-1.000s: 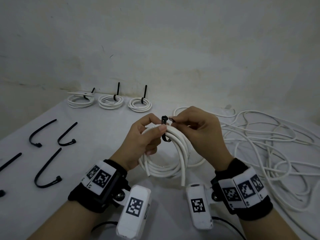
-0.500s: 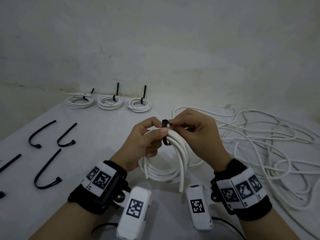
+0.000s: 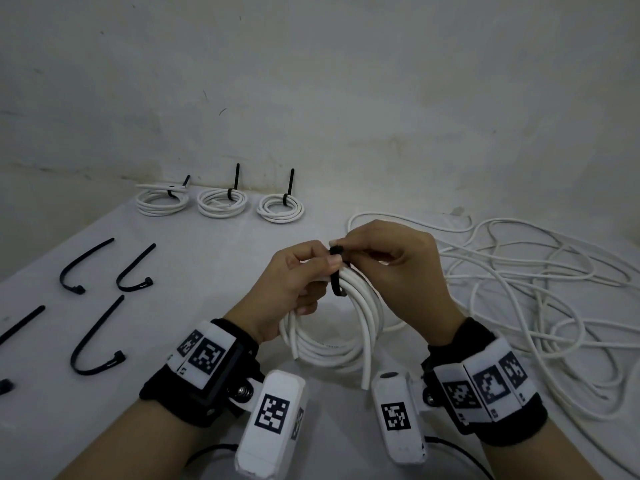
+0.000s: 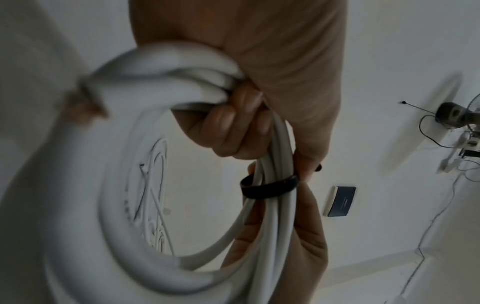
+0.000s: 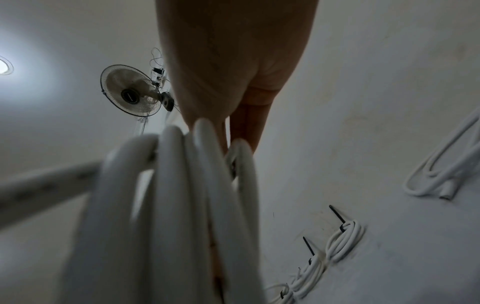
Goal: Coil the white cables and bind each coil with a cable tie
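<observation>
I hold a white cable coil [image 3: 332,344] upright above the table, between both hands. My left hand [image 3: 294,285] grips its top left, fingers curled round the strands [image 4: 233,123]. A black cable tie [image 3: 336,271] is looped around the bundle [image 4: 270,188]. My right hand [image 3: 391,268] pinches the tie's end beside its head at the top of the coil. In the right wrist view the coil's strands [image 5: 182,205] hide most of the fingers. Loose white cable [image 3: 519,289] lies tangled at the right.
Three tied coils [image 3: 221,202] sit in a row by the back wall [image 5: 337,242]. Several loose black cable ties [image 3: 97,341] lie on the table's left side. The table is covered in white cloth [image 3: 207,265].
Both hands and the coil have stayed nearly in place. The right hand's pinch has shifted slightly at the tie's head.
</observation>
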The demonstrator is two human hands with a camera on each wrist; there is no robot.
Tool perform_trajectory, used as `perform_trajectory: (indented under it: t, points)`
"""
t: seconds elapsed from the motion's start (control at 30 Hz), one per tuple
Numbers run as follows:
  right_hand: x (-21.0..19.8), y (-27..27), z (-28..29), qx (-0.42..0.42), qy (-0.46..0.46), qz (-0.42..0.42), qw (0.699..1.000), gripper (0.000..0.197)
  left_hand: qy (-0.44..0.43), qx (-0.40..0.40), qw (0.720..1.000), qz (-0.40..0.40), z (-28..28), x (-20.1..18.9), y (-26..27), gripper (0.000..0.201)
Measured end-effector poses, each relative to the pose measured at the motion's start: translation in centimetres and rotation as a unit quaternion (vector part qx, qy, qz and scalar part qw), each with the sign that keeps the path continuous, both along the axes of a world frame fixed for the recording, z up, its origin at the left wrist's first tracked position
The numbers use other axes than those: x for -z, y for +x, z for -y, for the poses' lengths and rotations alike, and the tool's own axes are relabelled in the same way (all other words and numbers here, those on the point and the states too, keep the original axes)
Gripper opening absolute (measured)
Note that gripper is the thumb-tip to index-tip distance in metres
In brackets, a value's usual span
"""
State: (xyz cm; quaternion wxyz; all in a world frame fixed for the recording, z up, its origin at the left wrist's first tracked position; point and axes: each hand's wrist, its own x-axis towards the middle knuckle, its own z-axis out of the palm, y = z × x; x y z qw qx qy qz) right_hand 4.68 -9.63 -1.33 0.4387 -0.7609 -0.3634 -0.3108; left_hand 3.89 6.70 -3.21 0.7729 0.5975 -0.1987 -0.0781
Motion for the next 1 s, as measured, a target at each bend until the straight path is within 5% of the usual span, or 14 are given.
perform_trajectory:
  t: [0.2, 0.33, 0.57, 1.0]
  points:
    - [-1.1, -1.2, 0.1, -0.02, 0.035, -0.106, 0.994, 0.02, 0.019, -0.033, 0.999, 0.004, -0.1, -0.3, 0.2, 0.025]
    - [-1.6, -1.5, -0.2, -0.006, 0.013, -0.095, 0.995, 0.005, 0.054, -0.041, 0.997, 0.024, -0.1, -0.4, 0.0, 0.023]
    - [-1.4, -1.3, -0.4, 0.102, 0.004, -0.02, 0.995, 0.005, 0.075, -0.048, 0.995, 0.032, 0.3, -0.3, -0.1, 0.021]
    - [-1.9, -1.9, -0.8, 0.104, 0.084, -0.097, 0.986, 0.02, 0.161, -0.076, 0.978, 0.112, -0.1, -1.2, -0.8, 0.008]
